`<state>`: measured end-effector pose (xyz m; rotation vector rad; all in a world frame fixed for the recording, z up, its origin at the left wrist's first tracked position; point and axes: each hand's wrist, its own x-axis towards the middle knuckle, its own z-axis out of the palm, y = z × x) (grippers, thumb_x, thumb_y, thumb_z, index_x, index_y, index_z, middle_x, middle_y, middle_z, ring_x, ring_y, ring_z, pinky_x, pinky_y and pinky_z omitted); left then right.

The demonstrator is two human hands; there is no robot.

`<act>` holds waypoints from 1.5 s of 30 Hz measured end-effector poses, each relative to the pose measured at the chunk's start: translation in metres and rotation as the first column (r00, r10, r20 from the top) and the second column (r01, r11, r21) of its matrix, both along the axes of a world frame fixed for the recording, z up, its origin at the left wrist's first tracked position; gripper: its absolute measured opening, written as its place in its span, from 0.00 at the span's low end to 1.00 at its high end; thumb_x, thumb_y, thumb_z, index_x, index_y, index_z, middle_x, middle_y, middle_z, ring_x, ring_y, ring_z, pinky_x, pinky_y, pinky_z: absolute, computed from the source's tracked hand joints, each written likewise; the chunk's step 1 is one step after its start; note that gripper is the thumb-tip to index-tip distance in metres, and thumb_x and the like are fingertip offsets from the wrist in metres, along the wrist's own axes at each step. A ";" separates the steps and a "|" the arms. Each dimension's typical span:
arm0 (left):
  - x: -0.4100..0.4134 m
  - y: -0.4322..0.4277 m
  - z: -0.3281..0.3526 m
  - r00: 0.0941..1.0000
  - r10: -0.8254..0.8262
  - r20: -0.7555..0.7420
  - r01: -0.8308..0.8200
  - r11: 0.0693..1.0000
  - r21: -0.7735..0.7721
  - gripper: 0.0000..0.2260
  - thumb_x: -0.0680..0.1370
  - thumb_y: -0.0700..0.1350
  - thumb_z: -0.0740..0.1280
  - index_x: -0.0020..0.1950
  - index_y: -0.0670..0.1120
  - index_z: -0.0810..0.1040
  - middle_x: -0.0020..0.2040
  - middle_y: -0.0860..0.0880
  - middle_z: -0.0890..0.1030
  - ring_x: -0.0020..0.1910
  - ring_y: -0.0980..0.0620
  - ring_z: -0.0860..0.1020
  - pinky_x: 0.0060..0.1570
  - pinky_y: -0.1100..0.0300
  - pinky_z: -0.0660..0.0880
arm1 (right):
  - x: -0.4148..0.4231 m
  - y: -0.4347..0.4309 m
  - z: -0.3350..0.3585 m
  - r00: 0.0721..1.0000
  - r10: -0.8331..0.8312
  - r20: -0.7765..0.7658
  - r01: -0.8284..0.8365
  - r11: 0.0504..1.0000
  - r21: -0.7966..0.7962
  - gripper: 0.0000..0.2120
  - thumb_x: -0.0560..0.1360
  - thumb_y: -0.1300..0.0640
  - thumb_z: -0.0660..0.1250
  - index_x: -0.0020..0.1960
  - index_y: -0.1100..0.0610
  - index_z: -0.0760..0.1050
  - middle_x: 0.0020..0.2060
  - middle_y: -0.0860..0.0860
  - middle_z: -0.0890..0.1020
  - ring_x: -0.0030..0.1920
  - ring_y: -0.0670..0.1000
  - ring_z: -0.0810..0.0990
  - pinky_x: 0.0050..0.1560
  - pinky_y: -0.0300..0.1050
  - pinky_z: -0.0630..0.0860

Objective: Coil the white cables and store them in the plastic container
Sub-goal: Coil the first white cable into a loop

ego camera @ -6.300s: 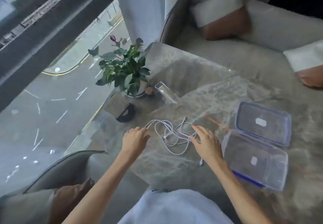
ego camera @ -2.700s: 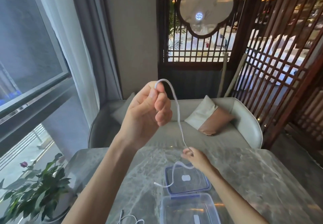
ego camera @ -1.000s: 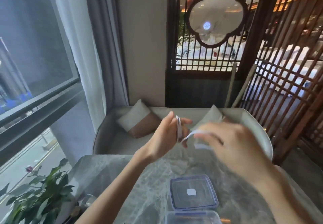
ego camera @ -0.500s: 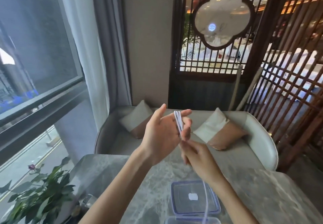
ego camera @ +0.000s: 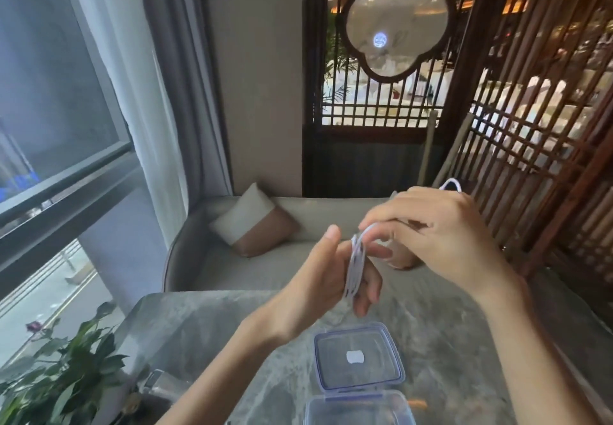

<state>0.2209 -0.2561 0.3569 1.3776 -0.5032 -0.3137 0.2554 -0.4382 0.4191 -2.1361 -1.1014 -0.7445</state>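
My left hand (ego camera: 326,280) is raised above the table with several turns of white cable (ego camera: 355,267) wrapped around its fingers. My right hand (ego camera: 441,235) is just to the right and slightly higher, pinching the free part of the same cable; a small loop of it sticks up behind the knuckles. The clear plastic container (ego camera: 360,408) with blue trim sits open at the bottom edge, its lid (ego camera: 358,358) lying flat just beyond it. The other cables on the table are out of view.
A grey marble table (ego camera: 215,331) holds a potted plant (ego camera: 63,381) at the lower left. A grey sofa with a cushion (ego camera: 255,222) stands behind the table. A window is on the left, a wooden lattice screen (ego camera: 530,109) on the right.
My right hand has swung up from below the left hand to its upper right, carrying the cable over the left fingers. More turns sit on the left hand than a second ago.
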 end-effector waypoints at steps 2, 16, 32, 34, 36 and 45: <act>0.000 0.003 0.008 0.999 0.022 0.029 -0.021 0.999 -0.035 0.31 0.80 0.59 0.39 0.53 0.38 0.74 0.39 0.38 0.74 0.33 0.46 0.72 0.43 0.55 0.70 | -0.001 0.004 -0.005 0.990 0.061 0.130 -0.058 0.998 -0.031 0.10 0.77 0.46 0.69 0.43 0.48 0.87 0.34 0.45 0.86 0.33 0.48 0.75 0.33 0.52 0.75; 0.027 0.049 -0.001 0.945 0.298 -0.136 -0.327 0.872 -0.365 0.34 0.83 0.60 0.44 0.69 0.32 0.68 0.37 0.38 0.72 0.34 0.44 0.73 0.44 0.53 0.70 | -0.025 0.055 -0.112 0.688 0.103 -0.719 -0.121 0.992 0.026 0.10 0.83 0.52 0.62 0.56 0.38 0.79 0.30 0.43 0.81 0.28 0.39 0.71 0.34 0.30 0.67; 0.002 0.027 -0.013 0.974 -0.186 -0.127 0.124 0.915 -0.385 0.29 0.84 0.61 0.46 0.54 0.38 0.74 0.31 0.48 0.70 0.25 0.53 0.70 0.30 0.61 0.70 | 0.016 0.069 -0.079 0.716 0.372 -0.590 -0.059 0.875 0.480 0.19 0.81 0.43 0.57 0.42 0.47 0.83 0.39 0.47 0.87 0.45 0.45 0.85 0.48 0.36 0.78; 0.007 0.028 -0.019 0.990 -0.057 -0.130 0.002 0.921 -0.389 0.22 0.85 0.56 0.50 0.51 0.41 0.75 0.28 0.51 0.68 0.22 0.55 0.66 0.26 0.62 0.66 | 0.007 0.078 -0.095 0.562 0.427 -0.709 0.092 0.819 0.566 0.23 0.81 0.39 0.55 0.45 0.50 0.84 0.38 0.51 0.87 0.47 0.51 0.86 0.49 0.43 0.80; 0.014 0.033 -0.024 0.985 0.053 -0.162 -0.116 0.906 -0.406 0.19 0.84 0.54 0.54 0.46 0.43 0.75 0.26 0.53 0.66 0.21 0.57 0.63 0.26 0.61 0.61 | -0.004 0.083 -0.103 0.480 0.502 -0.719 0.092 0.786 0.611 0.21 0.83 0.41 0.55 0.53 0.50 0.83 0.42 0.53 0.88 0.48 0.53 0.86 0.49 0.47 0.82; 0.019 0.034 -0.030 0.970 0.116 -0.212 -0.185 0.921 -0.343 0.19 0.83 0.52 0.54 0.40 0.43 0.73 0.20 0.53 0.63 0.18 0.53 0.68 0.27 0.63 0.72 | -0.017 0.075 -0.108 0.619 0.342 -0.707 0.122 0.847 0.517 0.12 0.83 0.54 0.63 0.49 0.54 0.84 0.35 0.49 0.86 0.36 0.44 0.80 0.39 0.38 0.76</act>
